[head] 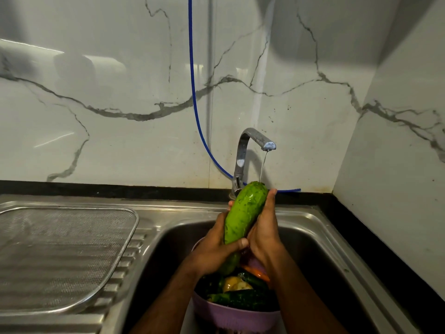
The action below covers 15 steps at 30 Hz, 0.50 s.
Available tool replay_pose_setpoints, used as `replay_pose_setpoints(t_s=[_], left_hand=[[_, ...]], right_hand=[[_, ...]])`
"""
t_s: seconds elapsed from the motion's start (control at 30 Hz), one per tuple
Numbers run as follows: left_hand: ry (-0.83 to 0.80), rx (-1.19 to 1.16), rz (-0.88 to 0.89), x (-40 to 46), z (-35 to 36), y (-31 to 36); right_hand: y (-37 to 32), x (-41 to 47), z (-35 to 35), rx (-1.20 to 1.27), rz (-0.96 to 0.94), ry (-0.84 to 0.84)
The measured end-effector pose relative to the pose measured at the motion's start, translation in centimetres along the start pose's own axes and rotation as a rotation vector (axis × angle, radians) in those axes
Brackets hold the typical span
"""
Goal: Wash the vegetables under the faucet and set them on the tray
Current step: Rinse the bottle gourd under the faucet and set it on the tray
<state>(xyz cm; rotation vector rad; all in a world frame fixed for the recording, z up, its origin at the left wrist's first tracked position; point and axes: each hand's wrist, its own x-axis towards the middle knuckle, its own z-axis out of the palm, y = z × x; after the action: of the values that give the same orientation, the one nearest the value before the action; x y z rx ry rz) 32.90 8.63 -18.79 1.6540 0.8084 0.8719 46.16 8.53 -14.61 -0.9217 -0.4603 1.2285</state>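
A long light-green gourd (244, 212) stands tilted over the sink, its top end under a thin stream from the chrome faucet (243, 155). My left hand (218, 247) grips its lower half, thumb across the front. My right hand (263, 227) wraps its right side, fingertips reaching near the top. Below my hands a purple colander bowl (231, 317) holds several dark green vegetables, a yellowish piece and something orange. The mesh tray (60, 256) lies on the drainboard at the left with nothing on it.
The steel sink basin (325, 261) surrounds the bowl. A blue hose (196, 109) hangs down the marble wall and runs behind the faucet. A black counter edge borders the sink at the back and right.
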Motion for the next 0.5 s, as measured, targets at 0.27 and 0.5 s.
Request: replay_pose_setpoints(t_s=[0.27, 0.5], left_hand=[[0.183, -0.396, -0.054, 0.5, 1.9, 2.4], [0.299, -0.831, -0.088, 0.9, 2.5, 3.0]], right_hand=[[1.5, 0.3, 0.1, -0.482, -0.064, -0.031], [2.0, 1.1, -1.5, -0.748, -0.159, 0.226]])
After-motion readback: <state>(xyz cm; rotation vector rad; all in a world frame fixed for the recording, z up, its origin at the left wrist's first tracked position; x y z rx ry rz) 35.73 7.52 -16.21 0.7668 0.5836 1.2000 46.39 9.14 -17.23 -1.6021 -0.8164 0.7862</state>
